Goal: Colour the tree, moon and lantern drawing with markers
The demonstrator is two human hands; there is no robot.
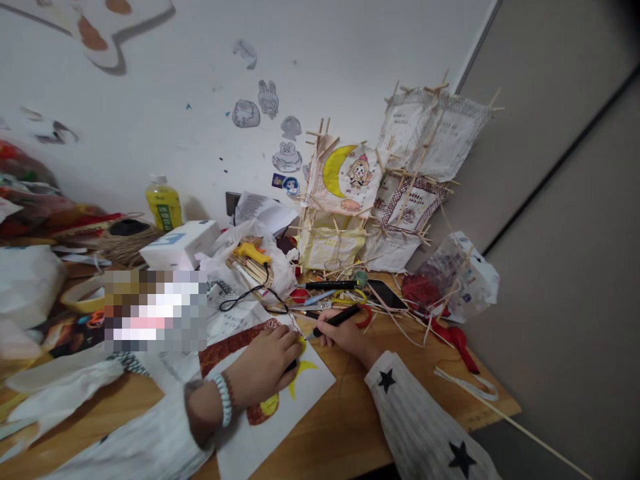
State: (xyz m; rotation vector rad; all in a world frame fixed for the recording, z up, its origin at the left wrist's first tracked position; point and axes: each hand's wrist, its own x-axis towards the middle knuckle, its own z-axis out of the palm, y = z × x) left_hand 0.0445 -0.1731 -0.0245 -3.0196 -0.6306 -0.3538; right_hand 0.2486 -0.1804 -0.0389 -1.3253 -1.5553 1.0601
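My right hand [345, 331] grips a black marker pen [346, 315], its tip down at the upper right edge of a sheet of white paper [313, 382]. On the sheet is a coloured drawing with a dark red-brown band [235, 345] and yellow shapes [306, 365]. My left hand [266, 363] lies over the drawing with its fingers bent and covers part of it. Between its thumb and fingers a small black thing [291, 365] peeks out, mostly hidden. A pale blue coiled band [223, 399] circles the left wrist.
Behind the hands lie another black marker [330, 285], scissors [350, 297], a phone [387, 295] and scattered sticks. A yellow glue gun [253, 252] rests on a plastic bag. Stick-framed paper panels [345, 177] stand against the wall; a bottle [164, 203] and white box [181, 245] are left.
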